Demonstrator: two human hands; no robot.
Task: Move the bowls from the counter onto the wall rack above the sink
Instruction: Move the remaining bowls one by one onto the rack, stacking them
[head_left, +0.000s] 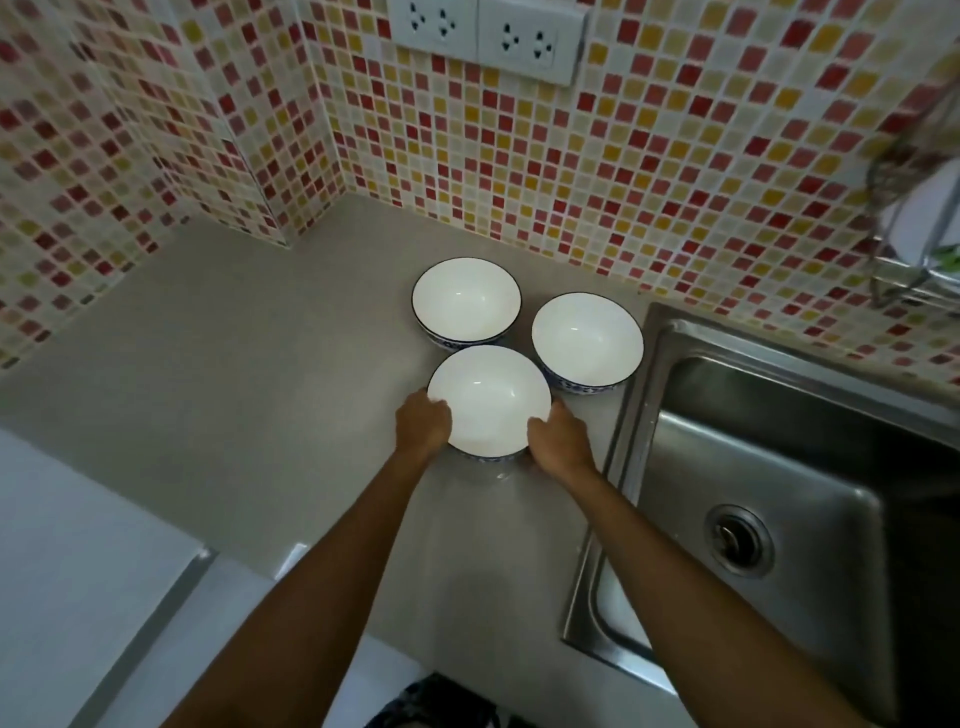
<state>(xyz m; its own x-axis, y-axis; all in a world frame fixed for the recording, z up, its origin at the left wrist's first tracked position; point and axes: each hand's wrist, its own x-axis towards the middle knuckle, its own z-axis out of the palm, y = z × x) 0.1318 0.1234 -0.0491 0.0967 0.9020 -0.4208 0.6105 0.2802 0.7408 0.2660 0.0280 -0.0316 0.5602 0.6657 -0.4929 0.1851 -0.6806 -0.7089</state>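
Three white bowls with blue-patterned outsides stand close together on the grey counter (234, 364). The nearest bowl (488, 397) is gripped on both sides: my left hand (422, 423) holds its left rim and my right hand (558, 441) holds its right rim. Whether it rests on the counter or is just off it, I cannot tell. A second bowl (466, 300) stands behind it, and a third bowl (587, 340) stands at the right by the sink. The metal wall rack (906, 218) shows partly at the right edge, above the sink.
A steel sink (769, 467) with a round drain (737, 540) lies right of the bowls. Mosaic tile walls enclose the counter's back and left, with a jutting corner at the left. Two double sockets (488, 36) sit high on the back wall.
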